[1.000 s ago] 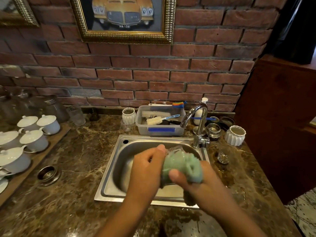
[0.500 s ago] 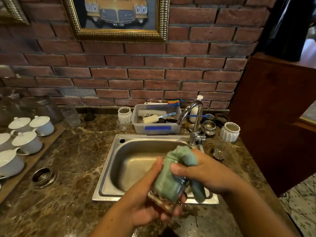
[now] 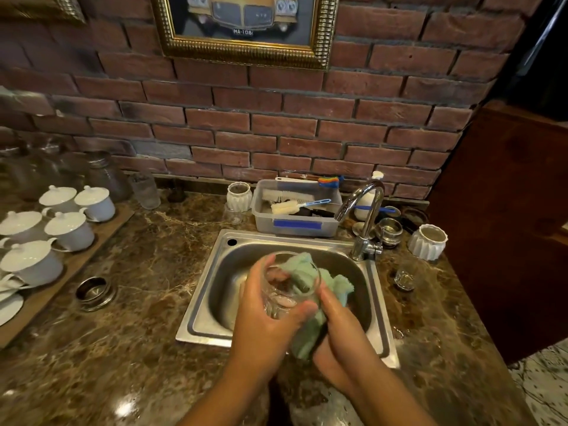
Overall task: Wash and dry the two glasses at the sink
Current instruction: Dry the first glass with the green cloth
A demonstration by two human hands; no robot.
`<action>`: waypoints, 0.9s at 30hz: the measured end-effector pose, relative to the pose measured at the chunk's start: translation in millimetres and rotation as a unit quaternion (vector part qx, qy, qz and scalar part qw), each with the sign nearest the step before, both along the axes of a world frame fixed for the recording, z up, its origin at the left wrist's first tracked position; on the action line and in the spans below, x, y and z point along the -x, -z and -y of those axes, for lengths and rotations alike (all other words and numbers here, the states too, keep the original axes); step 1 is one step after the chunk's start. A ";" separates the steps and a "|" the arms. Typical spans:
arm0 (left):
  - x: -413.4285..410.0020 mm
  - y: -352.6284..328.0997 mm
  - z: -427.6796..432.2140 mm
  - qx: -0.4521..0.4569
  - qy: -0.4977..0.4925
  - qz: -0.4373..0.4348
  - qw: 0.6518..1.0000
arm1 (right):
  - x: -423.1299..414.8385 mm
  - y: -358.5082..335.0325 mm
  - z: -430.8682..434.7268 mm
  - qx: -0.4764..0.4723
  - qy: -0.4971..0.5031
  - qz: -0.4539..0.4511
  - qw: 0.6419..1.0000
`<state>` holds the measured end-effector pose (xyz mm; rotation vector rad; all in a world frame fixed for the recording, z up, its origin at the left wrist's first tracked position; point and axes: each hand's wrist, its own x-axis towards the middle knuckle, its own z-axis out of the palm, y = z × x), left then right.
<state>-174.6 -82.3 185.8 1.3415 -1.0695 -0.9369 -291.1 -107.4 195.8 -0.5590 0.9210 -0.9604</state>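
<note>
The clear drinking glass [image 3: 284, 298] is up in the air over the shiny metal sink [image 3: 196, 327], and it is tilted. The left hand [image 3: 264, 330] wraps its fingers and thumb round the glass and grips it. A soft green cloth [image 3: 307, 339] is pushed partly into the glass, and the rest hangs out on the right side. The right hand [image 3: 341, 336] is curled round the hanging part of the cloth and holds it, just beside the left hand.

A second glass, small and clear [image 3: 405, 276], stands on the brown marble counter [image 3: 138, 318] to the right of the sink. The bent silver tap [image 3: 367, 219] stands at the sink's back right corner. Behind the sink sits a grey plastic tub [image 3: 264, 224] with a strip of blue tape on its front. A white bottle brush [image 3: 287, 207] lies in it.

One white ribbed cup [image 3: 239, 196] stands left of the tub, and another one [image 3: 427, 241] stands right of the tap. Far to the left, white cups with lids [image 3: 69, 229] sit on a wooden tray [image 3: 101, 238]. A red brick wall [image 3: 276, 124] rises behind the counter.
</note>
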 end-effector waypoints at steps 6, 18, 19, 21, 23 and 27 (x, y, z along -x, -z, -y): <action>-35.2 8.7 -8.9 0.019 0.072 0.050 0.996 | -10.9 6.0 -4.6 -0.011 -0.030 -0.063 0.997; -81.0 52.7 -44.2 0.022 0.025 0.000 0.999 | -51.6 67.8 -19.4 -0.188 -0.137 0.051 0.971; -99.1 64.5 -53.4 -0.013 0.011 -0.015 1.000 | -74.2 80.2 -26.0 -0.194 -0.166 0.052 0.965; -97.3 77.8 -57.4 -0.027 -0.003 -0.004 1.000 | -71.2 83.4 -29.5 -0.180 -0.189 0.099 0.960; -103.2 86.6 -61.7 -0.061 -0.004 0.016 0.998 | -75.0 88.5 -29.2 -0.193 -0.196 0.129 0.953; -146.2 115.1 -74.4 -0.087 -0.019 0.032 0.995 | -102.8 107.1 -26.5 -0.217 -0.207 0.090 0.950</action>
